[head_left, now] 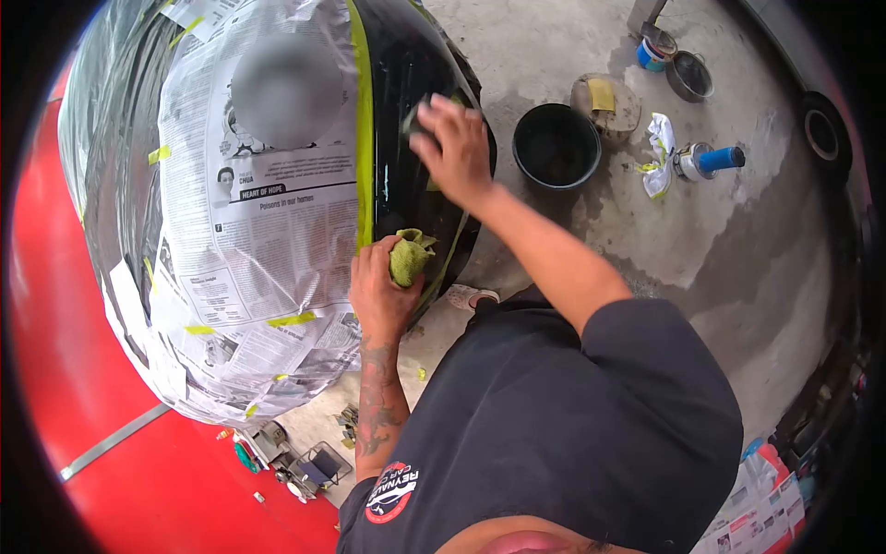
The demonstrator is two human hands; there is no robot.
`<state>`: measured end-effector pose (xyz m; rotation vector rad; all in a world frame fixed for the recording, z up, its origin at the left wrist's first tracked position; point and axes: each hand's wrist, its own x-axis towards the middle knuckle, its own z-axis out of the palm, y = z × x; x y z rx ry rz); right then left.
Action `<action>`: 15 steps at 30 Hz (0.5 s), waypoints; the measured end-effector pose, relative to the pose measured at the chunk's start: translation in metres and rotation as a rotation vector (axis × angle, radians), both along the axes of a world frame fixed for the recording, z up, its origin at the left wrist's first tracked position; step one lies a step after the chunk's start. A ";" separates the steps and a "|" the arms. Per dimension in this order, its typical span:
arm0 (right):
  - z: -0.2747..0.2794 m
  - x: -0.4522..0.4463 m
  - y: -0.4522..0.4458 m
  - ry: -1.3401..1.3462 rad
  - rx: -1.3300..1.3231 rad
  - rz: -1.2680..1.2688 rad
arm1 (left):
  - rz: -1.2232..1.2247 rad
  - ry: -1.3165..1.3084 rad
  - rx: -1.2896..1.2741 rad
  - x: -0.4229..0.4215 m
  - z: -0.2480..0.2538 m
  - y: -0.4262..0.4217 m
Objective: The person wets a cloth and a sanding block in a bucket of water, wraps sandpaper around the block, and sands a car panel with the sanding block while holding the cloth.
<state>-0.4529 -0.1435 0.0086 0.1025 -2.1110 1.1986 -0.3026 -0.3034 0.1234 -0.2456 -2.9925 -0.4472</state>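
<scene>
In the head view, my left hand (377,286) is closed around a bunched yellow-green cloth (406,262), close against the newspaper and the panel edge. My right hand (454,152) lies over the glossy black car panel (392,175), slightly smeared by motion. Under its fingertips is a small dark piece (412,122), mostly covered, whose kind I cannot make out. A strip of yellow-green masking tape (365,138) borders the black panel. Beside it, newspaper sheets (286,231) cover the neighbouring part of the car.
To the right on the wet concrete floor stand a black bucket (556,146), a round lid-like object (616,106), a can with a blue roll (711,161) and a crumpled white cloth (659,152). A paint tin (655,51) and dark basin (689,76) sit farther off.
</scene>
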 end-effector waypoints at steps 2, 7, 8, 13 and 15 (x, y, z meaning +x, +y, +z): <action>0.002 -0.051 0.013 -0.083 -0.073 -0.102 | -0.003 0.011 0.008 0.001 -0.002 -0.001; -0.003 0.010 0.000 -0.065 -0.022 -0.037 | 0.004 0.017 -0.005 -0.001 -0.004 -0.001; -0.011 0.040 -0.009 -0.014 -0.032 0.027 | 0.006 0.014 -0.012 0.000 -0.005 -0.002; -0.032 0.065 -0.015 -0.021 -0.067 0.122 | -0.007 0.008 -0.021 -0.001 -0.001 -0.001; -0.022 0.007 0.000 -0.048 -0.162 -0.019 | -0.010 0.007 -0.021 -0.001 -0.002 0.000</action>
